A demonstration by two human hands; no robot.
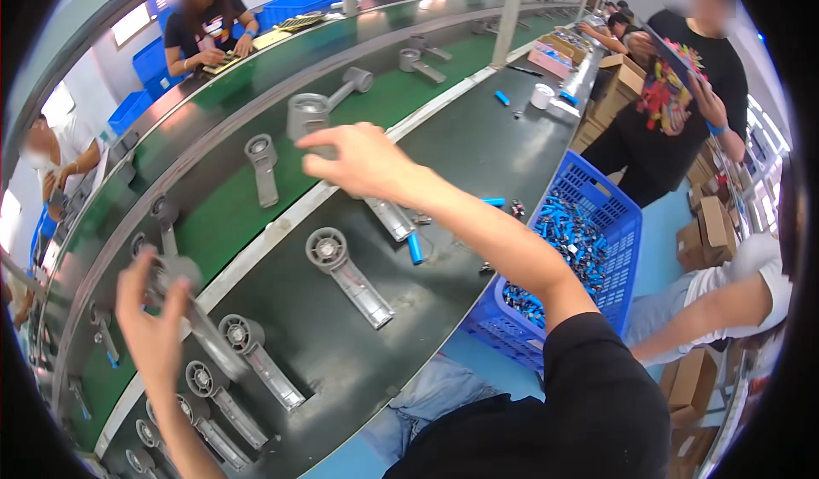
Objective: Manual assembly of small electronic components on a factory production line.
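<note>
My left hand [153,334] grips a grey handheld-fan housing [213,338] by its round head, its handle slanting down to the right, blurred by motion. On the far side, my right hand [363,159] reaches over the green belt with thumb and index finger around the lower part of another fan housing [308,114]; the palm hides most of its handle. Between my hands, on the dark worktop, lies an open fan housing [348,278] showing its inside. Several like it [260,364] form a row at the lower left. One more [388,216] is partly under my right forearm.
A green conveyor belt [223,193] carrying several housings curves along the far side. At right stands a blue basket [627,223] of small blue-and-black parts. Blue cylinders [415,249] lie on the worktop. A person [682,95] stands at right; others sit across the belt.
</note>
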